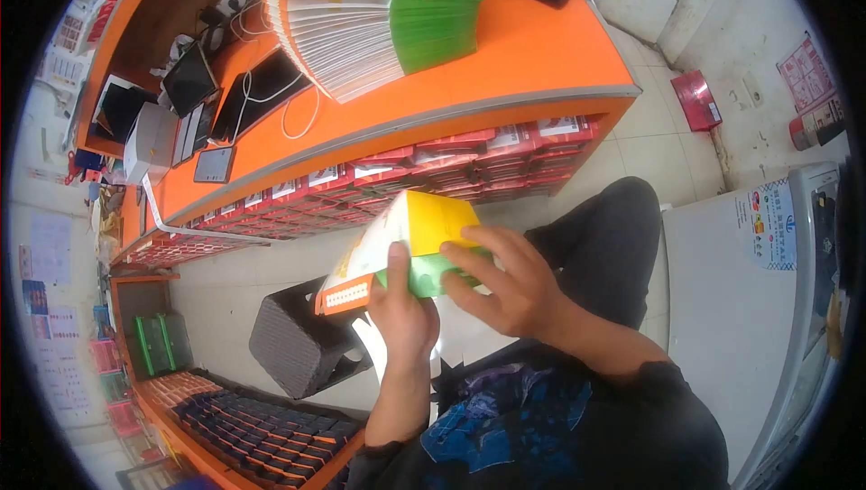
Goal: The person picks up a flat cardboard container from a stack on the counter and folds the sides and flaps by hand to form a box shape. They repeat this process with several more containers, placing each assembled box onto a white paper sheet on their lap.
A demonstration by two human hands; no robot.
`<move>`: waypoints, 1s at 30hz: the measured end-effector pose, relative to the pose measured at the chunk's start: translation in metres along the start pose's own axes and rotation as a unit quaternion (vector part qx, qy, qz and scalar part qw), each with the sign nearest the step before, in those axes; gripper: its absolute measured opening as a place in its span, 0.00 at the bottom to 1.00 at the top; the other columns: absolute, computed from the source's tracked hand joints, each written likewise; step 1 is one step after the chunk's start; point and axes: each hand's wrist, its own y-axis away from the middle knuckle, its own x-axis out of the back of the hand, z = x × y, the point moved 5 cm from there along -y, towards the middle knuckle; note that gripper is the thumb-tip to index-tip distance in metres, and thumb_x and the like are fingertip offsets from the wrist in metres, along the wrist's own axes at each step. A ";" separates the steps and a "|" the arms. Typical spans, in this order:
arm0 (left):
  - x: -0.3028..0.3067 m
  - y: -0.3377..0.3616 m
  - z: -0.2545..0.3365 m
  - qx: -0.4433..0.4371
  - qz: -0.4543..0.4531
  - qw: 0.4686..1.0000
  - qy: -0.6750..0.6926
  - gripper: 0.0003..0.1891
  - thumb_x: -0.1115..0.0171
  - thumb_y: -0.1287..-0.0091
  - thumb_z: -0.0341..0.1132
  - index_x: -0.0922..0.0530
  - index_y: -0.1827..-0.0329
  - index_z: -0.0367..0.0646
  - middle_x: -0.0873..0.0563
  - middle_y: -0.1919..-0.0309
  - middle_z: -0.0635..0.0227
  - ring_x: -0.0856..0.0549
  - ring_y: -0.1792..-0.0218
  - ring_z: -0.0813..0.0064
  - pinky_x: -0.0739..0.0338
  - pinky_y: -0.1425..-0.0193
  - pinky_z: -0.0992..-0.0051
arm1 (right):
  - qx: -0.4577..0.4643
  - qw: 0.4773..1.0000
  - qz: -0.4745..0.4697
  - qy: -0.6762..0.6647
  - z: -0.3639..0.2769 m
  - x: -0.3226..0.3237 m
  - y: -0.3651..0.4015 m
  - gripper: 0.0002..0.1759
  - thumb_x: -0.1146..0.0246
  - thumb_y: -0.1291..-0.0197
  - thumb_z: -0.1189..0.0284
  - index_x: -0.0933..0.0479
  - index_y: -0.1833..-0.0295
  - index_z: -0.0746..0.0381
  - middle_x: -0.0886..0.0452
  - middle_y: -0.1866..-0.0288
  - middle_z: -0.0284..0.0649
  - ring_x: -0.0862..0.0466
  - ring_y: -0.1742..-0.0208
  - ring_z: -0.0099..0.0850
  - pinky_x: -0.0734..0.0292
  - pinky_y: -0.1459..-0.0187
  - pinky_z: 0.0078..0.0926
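A carton with white, yellow, green and orange panels is held above my lap. My left hand grips its lower edge, the thumb lying up along the near side. The fingers of my right hand are spread and touch the carton's yellow and green end; their tips lie against the panels. What the left fingers do beneath the carton is hidden.
An orange counter carries a fanned row of similar cartons, a phone and a tablet. Red boxes fill its shelf. A dark woven stool stands on the floor; a white fridge is at right.
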 end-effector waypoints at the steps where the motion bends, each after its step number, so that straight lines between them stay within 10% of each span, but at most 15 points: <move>1: -0.007 0.004 0.002 0.004 0.009 1.000 0.021 0.19 0.40 0.11 0.38 0.21 0.29 0.31 0.10 0.41 0.58 0.09 0.40 0.67 0.13 0.37 0.65 | 0.009 1.000 0.011 0.001 -0.001 0.001 -0.002 0.08 0.26 0.36 0.72 0.14 0.53 0.58 0.11 0.38 0.44 0.13 0.36 0.44 0.13 0.37 0.44; 6: 0.014 -0.004 -0.003 -0.138 0.033 0.984 -0.108 0.17 0.35 0.14 0.32 0.21 0.30 0.31 0.11 0.41 0.58 0.11 0.41 0.69 0.15 0.37 0.67 | -0.065 0.993 0.047 -0.081 0.008 -0.003 -0.004 0.10 0.25 0.38 0.74 0.12 0.51 0.58 0.12 0.46 0.41 0.11 0.43 0.42 0.14 0.45 0.42; 8: 0.025 -0.001 -0.007 -0.199 0.027 0.957 -0.208 0.16 0.34 0.15 0.31 0.21 0.32 0.31 0.11 0.41 0.57 0.12 0.41 0.70 0.16 0.36 0.67 | -0.238 0.945 0.069 -0.215 0.023 -0.011 0.002 0.11 0.24 0.39 0.78 0.12 0.51 0.60 0.13 0.49 0.42 0.09 0.50 0.41 0.13 0.51 0.36; 12: 0.022 0.019 -0.016 -0.284 0.057 0.906 -0.310 0.13 0.35 0.15 0.30 0.19 0.37 0.29 0.11 0.45 0.57 0.13 0.42 0.67 0.17 0.37 0.68 | -0.214 0.954 0.082 -0.194 0.016 -0.007 -0.002 0.11 0.23 0.39 0.80 0.12 0.51 0.62 0.14 0.52 0.42 0.09 0.54 0.40 0.12 0.57 0.34; 16: 0.022 0.032 -0.021 -0.358 -0.045 0.773 -0.522 0.13 0.39 0.15 0.26 0.17 0.34 0.32 0.10 0.43 0.58 0.11 0.42 0.63 0.17 0.36 0.66 | -0.270 0.929 0.076 -0.241 0.022 -0.013 0.004 0.10 0.23 0.37 0.78 0.12 0.51 0.63 0.13 0.53 0.43 0.09 0.53 0.41 0.11 0.55 0.37; 18: 0.023 0.043 -0.028 -0.436 -0.034 0.421 -0.794 0.13 0.41 0.15 0.26 0.17 0.33 0.32 0.09 0.43 0.58 0.11 0.42 0.63 0.17 0.37 0.67 | -0.280 0.922 0.076 -0.257 0.023 -0.015 0.006 0.10 0.23 0.37 0.79 0.12 0.51 0.63 0.13 0.53 0.43 0.09 0.53 0.41 0.11 0.54 0.38; 19: 0.036 0.035 -0.024 -0.361 -0.049 0.670 -0.647 0.13 0.41 0.13 0.30 0.17 0.34 0.32 0.09 0.45 0.59 0.10 0.45 0.66 0.16 0.39 0.67 | -0.259 0.931 0.085 -0.245 0.023 -0.015 0.006 0.11 0.23 0.38 0.80 0.12 0.51 0.64 0.12 0.52 0.44 0.08 0.51 0.43 0.11 0.51 0.38; 20: 0.027 0.035 -0.023 -0.362 -0.048 0.670 -0.647 0.13 0.41 0.13 0.30 0.17 0.34 0.32 0.09 0.45 0.59 0.10 0.45 0.66 0.16 0.39 0.67 | -0.237 0.938 0.093 -0.233 0.023 -0.013 0.005 0.11 0.23 0.40 0.82 0.12 0.51 0.64 0.11 0.51 0.46 0.08 0.50 0.45 0.12 0.49 0.38; 22: 0.015 0.025 -0.019 -0.189 0.007 0.901 -0.391 0.12 0.34 0.15 0.30 0.15 0.35 0.34 0.09 0.44 0.60 0.11 0.46 0.67 0.17 0.42 0.68 | -0.209 0.952 0.092 -0.202 0.019 -0.011 0.002 0.12 0.23 0.41 0.81 0.12 0.51 0.63 0.12 0.52 0.44 0.09 0.49 0.45 0.12 0.49 0.40; 30: 0.012 0.028 -0.014 -0.190 0.046 0.935 -0.295 0.11 0.29 0.20 0.28 0.14 0.39 0.33 0.09 0.46 0.60 0.12 0.48 0.66 0.18 0.42 0.65 | -0.140 0.980 0.094 -0.102 0.004 -0.008 0.006 0.14 0.22 0.44 0.80 0.11 0.52 0.64 0.13 0.52 0.39 0.10 0.48 0.43 0.12 0.49 0.39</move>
